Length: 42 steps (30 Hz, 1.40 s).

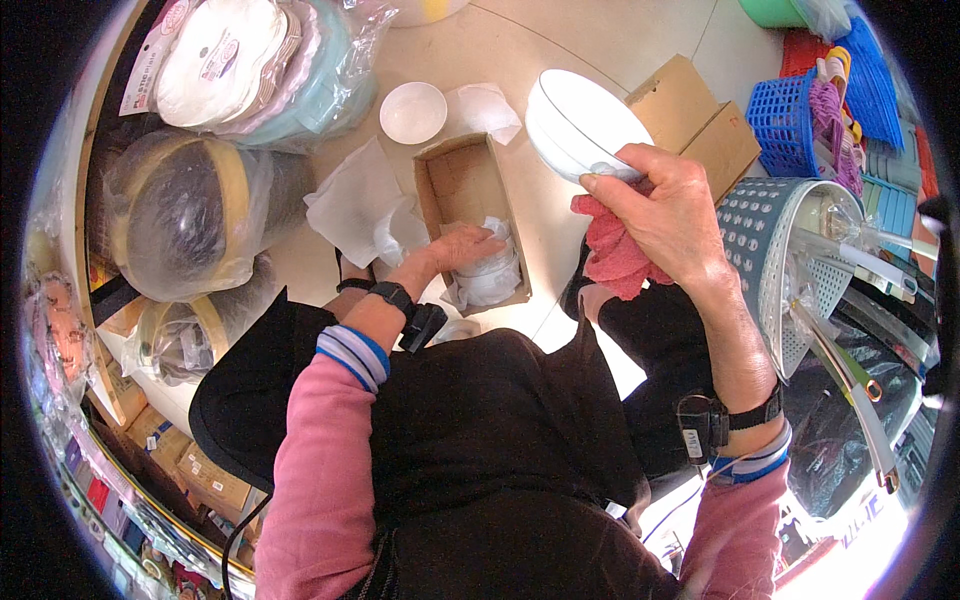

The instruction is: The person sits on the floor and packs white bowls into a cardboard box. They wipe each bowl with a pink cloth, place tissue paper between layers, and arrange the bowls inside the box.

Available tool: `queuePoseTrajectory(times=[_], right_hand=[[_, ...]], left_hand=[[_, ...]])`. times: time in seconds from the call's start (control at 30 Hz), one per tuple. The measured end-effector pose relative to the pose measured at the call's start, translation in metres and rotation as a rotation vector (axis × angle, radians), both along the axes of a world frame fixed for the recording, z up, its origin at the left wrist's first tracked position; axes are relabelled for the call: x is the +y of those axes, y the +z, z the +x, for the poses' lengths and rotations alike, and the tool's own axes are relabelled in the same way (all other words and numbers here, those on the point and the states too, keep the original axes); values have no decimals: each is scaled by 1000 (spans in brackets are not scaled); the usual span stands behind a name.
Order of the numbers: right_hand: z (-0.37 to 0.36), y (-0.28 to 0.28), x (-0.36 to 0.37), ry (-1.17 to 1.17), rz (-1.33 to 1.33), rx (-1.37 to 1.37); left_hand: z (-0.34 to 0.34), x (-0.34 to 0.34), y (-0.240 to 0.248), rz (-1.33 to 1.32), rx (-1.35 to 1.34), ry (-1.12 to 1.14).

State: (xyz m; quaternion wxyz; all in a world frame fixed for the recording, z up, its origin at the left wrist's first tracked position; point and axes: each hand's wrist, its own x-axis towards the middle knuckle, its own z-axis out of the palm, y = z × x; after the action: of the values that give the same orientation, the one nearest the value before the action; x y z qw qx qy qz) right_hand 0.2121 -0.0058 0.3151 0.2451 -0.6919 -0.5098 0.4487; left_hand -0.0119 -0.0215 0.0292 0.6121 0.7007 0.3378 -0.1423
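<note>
**Bowl lifted in one hand, the other down in the box**

The right hand [665,215] is raised above the pale tiled floor [560,40] and holds a white round ceramic bowl [578,122] by its rim, thumb and fingers pinched together over the near edge. A pink-red crumpled cloth [615,255] is bunched under the same palm and hangs down below the wrist. The bowl is tilted, its base turned toward the camera.

The left hand [465,245] reaches down into an open brown cardboard box [455,180] that stands on the floor. Its fingers are bent and lie on white paper-wrapped crockery [492,278] packed in the near end of the box; whether they clasp it or only press on it cannot be told. The far end of the box is bare cardboard.

Just left of the box lie loose sheets of white wrapping paper [355,195]. Beyond the box stands 1 small white bowl [413,111] with its mouth up, and beside it another crumpled white sheet [487,108]. A flattened brown cardboard piece [700,125] lies right of the raised bowl, near a blue plastic mesh basket [782,118]. A blue-grey perforated plastic basket [755,235] sits close behind the right wrist. Both wrists carry black bands over pink sleeves.
</note>
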Motion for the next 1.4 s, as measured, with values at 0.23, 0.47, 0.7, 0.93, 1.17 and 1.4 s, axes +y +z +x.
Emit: queuePoseTrajectory(times=[0.23, 0.47, 0.7, 0.93, 1.17, 1.4], right_hand=[[5, -8, -3, 68, 103, -81], [6, -11, -5, 29, 38, 19], [-10, -34, -11, 60, -186, 54], [-43, -100, -1, 334, -154, 12], [-78, -165, 11, 345, -353, 73], [-89, -215, 10, 505, -387, -49]], left_hand=[[-8, 1, 5, -59, 81, 130], [-12, 6, 23, -133, 23, 64], [-14, -22, 8, -9, -110, 191], [-16, -42, -2, 104, -77, 310], [-14, -53, 18, 281, -48, 320], [-11, -65, 14, 480, -51, 287]])
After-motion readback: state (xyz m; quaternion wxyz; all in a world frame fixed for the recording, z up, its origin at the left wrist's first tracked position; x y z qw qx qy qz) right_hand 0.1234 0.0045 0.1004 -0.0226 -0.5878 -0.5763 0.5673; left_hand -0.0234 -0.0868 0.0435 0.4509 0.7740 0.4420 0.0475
